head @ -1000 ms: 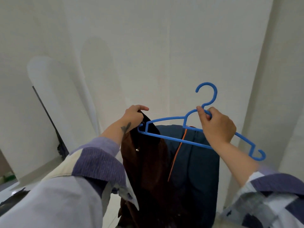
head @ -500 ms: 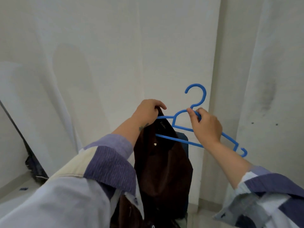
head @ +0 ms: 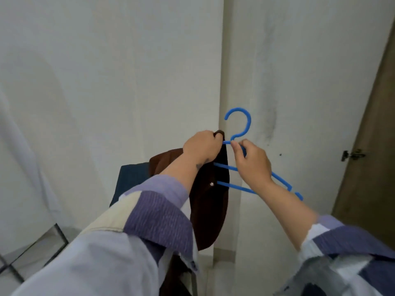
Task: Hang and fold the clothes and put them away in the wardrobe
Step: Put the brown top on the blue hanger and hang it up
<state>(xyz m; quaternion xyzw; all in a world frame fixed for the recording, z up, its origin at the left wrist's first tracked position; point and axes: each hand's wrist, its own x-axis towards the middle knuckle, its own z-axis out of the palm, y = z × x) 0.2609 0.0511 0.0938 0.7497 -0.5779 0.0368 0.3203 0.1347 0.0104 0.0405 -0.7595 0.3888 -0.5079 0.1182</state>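
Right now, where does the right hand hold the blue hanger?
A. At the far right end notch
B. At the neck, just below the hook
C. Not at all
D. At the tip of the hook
B: the right hand pinches the blue hanger at its neck, with the hook free above.

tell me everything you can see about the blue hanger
The blue hanger looks like thin moulded plastic, with an open round hook on top, sloping shoulder bars, a lower crossbar and a small notch hook at its right tip. It is held in the air, tilted down to the right. The right hand pinches its neck; the left hand grips the brown garment over its left end, hiding that part.
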